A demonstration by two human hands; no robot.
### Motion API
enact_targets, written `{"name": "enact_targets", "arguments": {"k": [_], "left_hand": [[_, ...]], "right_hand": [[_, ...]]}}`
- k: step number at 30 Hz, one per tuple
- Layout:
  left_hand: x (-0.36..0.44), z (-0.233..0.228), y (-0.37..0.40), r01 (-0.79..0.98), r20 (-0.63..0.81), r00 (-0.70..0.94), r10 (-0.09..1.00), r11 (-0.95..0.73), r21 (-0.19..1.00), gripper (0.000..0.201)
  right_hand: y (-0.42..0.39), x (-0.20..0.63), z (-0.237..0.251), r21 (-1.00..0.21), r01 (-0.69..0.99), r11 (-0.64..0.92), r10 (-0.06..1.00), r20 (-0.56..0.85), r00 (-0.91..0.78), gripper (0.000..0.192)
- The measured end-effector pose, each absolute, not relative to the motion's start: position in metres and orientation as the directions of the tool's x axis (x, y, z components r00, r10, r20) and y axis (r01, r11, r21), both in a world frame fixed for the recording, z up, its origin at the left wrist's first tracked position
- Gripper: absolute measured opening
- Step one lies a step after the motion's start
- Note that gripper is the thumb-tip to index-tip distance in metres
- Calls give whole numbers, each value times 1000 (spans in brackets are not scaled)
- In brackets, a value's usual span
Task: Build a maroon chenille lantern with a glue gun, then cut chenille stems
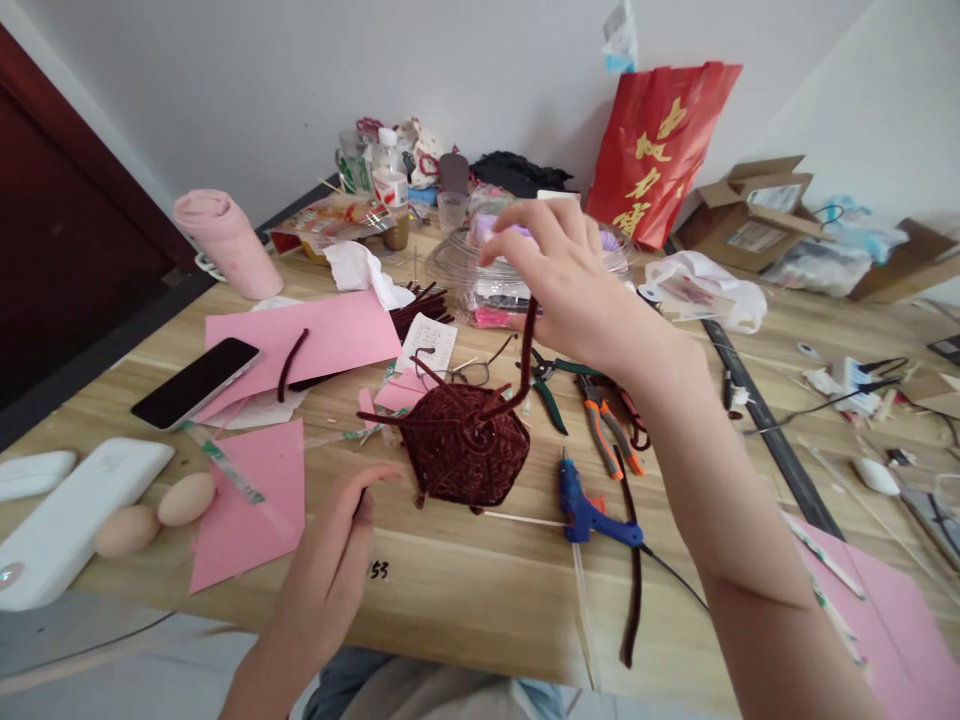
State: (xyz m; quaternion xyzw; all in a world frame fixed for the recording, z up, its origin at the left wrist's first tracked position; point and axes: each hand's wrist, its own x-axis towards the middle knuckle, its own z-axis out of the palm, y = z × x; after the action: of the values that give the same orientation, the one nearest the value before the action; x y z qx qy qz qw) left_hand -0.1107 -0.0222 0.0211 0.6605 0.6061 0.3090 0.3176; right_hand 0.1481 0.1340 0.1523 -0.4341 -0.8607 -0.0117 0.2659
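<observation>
A dark brown hexagonal piece (465, 450), woven from fuzzy pipe cleaners, sits on the wooden table in front of me. Loose ends stick out from its centre, and one brown pipe cleaner (529, 345) bends upward to my right hand (559, 265). That hand hovers above with its fingers spread and curved; its thumb is mostly hidden behind the upright pipe cleaner. To the left of the woven piece, my left hand (341, 530) has its index finger stretched towards the edge, with nothing visible in it. A blue glue gun (581, 505) lies to the right.
Orange-handled pliers (600, 425) and green-handled cutters (547, 385) lie beyond the glue gun. Pink sheets (259, 510), a phone (196, 383), two eggs (154, 515) and a white power bank (82, 520) are left. Behind stand a bottle (390, 190) and a red bag (660, 150).
</observation>
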Motion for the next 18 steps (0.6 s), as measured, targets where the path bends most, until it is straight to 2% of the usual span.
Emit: {"name": "enact_targets", "arguments": {"k": [2, 4, 6, 8, 11, 13, 16, 18], "left_hand": [[-115, 22, -27, 597, 8, 138, 990, -90, 797, 38], [-122, 23, -30, 595, -30, 189, 982, -90, 799, 42], [-128, 23, -31, 578, -56, 197, 979, -70, 813, 44], [-133, 23, -29, 494, -36, 182, 983, -60, 868, 45], [-135, 23, -24, 282, -5, 134, 991, -33, 959, 51], [-134, 25, -21, 192, -40, 91, 995, 22, 981, 58], [-128, 30, -19, 181, -119, -22, 993, 121, 976, 57], [-123, 35, -19, 213, -139, -111, 984, 160, 964, 41]], "right_hand": [[127, 156, 144, -175, 731, 660, 715, 447, -538, 48], [108, 172, 134, -197, 721, 665, 720, 427, -548, 63], [82, 193, 116, -272, 745, 609, 766, 445, -464, 75], [50, 218, 88, -361, 801, 477, 846, 435, -307, 71], [0, 250, 35, -451, 845, 288, 956, 183, -229, 45], [-29, 263, 4, -476, 859, 189, 977, 1, -214, 46], [-56, 267, -24, -461, 882, 101, 979, -112, -171, 51], [-61, 264, -33, -450, 890, 71, 982, -124, -142, 51]]}}
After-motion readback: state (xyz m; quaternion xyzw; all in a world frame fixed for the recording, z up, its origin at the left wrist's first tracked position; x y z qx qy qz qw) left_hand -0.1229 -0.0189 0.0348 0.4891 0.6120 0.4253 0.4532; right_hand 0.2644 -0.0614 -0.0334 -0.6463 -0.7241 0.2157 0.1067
